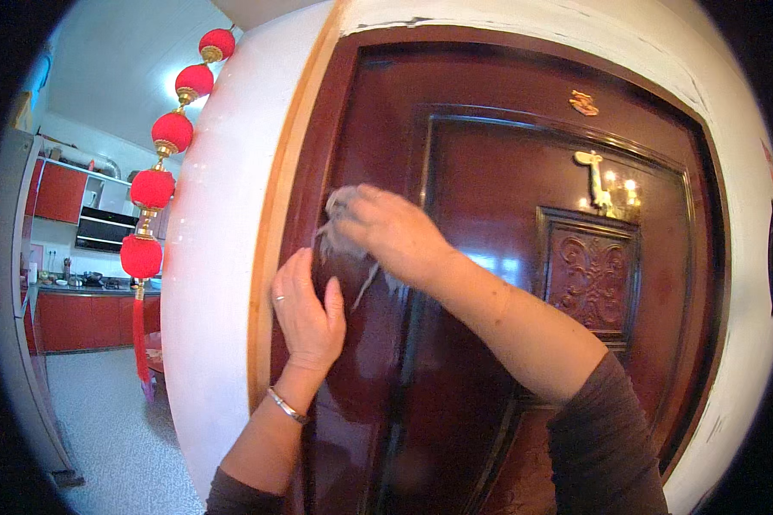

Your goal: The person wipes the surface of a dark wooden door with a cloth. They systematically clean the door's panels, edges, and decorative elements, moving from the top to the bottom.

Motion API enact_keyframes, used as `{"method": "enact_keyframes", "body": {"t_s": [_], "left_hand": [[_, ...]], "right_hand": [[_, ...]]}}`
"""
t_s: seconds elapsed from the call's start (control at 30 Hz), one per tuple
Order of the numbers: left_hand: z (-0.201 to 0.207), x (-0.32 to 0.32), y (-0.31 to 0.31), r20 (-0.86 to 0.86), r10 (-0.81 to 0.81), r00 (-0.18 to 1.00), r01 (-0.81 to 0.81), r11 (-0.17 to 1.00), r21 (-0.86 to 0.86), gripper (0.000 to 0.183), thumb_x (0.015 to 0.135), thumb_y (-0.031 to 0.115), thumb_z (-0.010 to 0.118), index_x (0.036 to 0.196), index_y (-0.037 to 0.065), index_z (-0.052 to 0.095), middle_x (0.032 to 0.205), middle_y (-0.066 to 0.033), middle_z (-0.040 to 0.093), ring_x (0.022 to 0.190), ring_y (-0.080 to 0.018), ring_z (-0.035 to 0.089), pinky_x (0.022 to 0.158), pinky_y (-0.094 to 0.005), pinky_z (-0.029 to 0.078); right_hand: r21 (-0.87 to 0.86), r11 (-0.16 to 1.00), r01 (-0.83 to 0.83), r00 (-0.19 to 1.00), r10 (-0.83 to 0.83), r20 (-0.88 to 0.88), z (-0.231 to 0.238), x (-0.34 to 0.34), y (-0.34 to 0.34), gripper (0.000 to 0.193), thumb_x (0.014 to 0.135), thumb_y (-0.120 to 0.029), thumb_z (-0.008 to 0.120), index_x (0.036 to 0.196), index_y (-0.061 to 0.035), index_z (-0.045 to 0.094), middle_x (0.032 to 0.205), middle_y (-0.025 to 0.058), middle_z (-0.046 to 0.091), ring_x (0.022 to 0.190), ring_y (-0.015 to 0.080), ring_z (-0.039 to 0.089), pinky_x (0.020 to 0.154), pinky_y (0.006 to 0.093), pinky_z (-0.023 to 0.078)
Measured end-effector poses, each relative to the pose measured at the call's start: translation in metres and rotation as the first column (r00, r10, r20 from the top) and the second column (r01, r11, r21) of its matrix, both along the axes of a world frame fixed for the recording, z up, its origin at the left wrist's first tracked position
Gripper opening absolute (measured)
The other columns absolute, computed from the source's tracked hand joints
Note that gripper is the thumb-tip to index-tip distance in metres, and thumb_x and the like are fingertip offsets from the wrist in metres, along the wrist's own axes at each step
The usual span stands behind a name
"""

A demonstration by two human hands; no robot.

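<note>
A glossy dark red door (pixel 455 386) stands shut in front of me. My right hand (pixel 395 232) is closed around a crumpled grey cloth (pixel 342 206) and presses it against the door's left side, at the upper left of its raised panel. Loose strands or a corner of the cloth hang below the fingers. Lower and to the left, my left hand (pixel 307 313) rests against the door's left edge by the frame. Its fingers point up, stretched out, with the thumb apart and nothing held. A ring and a silver bracelet (pixel 288 405) are on that hand and wrist.
A giraffe-shaped ornament (pixel 594 176) and a carved square panel (pixel 588 275) are on the door. Light wooden trim (pixel 285 180) and a white wall (pixel 223 232) border it at left. Red balls on a string (pixel 152 189) hang beside a kitchen with red cabinets (pixel 86 322).
</note>
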State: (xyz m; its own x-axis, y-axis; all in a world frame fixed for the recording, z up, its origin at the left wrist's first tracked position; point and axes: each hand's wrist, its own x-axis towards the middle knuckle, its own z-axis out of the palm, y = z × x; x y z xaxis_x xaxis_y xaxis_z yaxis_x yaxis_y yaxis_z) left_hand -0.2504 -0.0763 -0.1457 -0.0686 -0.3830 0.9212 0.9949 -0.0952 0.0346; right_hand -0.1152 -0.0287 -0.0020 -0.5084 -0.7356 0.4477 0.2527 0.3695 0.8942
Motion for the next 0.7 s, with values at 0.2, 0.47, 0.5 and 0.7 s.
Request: {"method": "enact_keyframes", "body": {"t_s": [0.2,0.47,0.5,0.7], "left_hand": [[0.003,0.007,0.003,-0.036,-0.033,0.999,0.033,0.999,-0.011,0.055,0.090,0.021,0.062,0.135,-0.004,0.044,0.131,-0.0235,0.050,0.120,-0.0394,0.045,0.105,-0.0497,0.033],[-0.003,-0.006,0.000,-0.036,-0.140,0.990,0.141,0.990,0.029,0.057,0.093,0.026,0.058,0.138,-0.004,0.039,0.131,-0.0252,0.048,0.121,-0.0401,0.044,0.105,-0.0499,0.032],[-0.003,-0.008,0.000,-0.045,-0.129,0.991,0.131,0.991,0.027,0.057,0.093,0.026,0.058,0.137,-0.004,0.039,0.131,-0.0252,0.048,0.120,-0.0402,0.044,0.105,-0.0501,0.032],[0.001,0.008,-0.004,-0.037,-0.107,0.994,0.106,0.994,-0.013,0.050,0.093,0.020,0.057,0.135,-0.003,0.044,0.132,-0.0227,0.049,0.121,-0.0396,0.044,0.105,-0.0504,0.031]], "right_hand": [[-0.124,0.991,0.049,0.927,-0.092,-0.365,0.070,-0.023,0.001,0.019,0.082,-0.015,0.056,0.097,-0.0080,0.068,0.103,0.0132,0.062,0.109,0.0318,0.057,0.094,0.0417,0.049],[-0.081,0.997,0.009,0.975,-0.027,-0.219,0.005,-0.032,-0.008,0.031,0.083,-0.010,0.055,0.112,-0.0039,0.063,0.114,0.0147,0.059,0.115,0.0336,0.056,0.095,0.0416,0.050],[-0.096,0.995,0.029,0.989,-0.043,-0.139,-0.017,-0.026,-0.011,0.030,0.083,-0.010,0.055,0.112,-0.0044,0.063,0.115,0.0145,0.058,0.117,0.0329,0.055,0.097,0.0414,0.050],[-0.182,0.958,0.223,0.971,-0.201,0.133,-0.031,-0.001,-0.015,0.030,0.085,-0.010,0.056,0.114,-0.0049,0.062,0.120,0.0164,0.058,0.121,0.0366,0.053,0.104,0.0449,0.044]]}}
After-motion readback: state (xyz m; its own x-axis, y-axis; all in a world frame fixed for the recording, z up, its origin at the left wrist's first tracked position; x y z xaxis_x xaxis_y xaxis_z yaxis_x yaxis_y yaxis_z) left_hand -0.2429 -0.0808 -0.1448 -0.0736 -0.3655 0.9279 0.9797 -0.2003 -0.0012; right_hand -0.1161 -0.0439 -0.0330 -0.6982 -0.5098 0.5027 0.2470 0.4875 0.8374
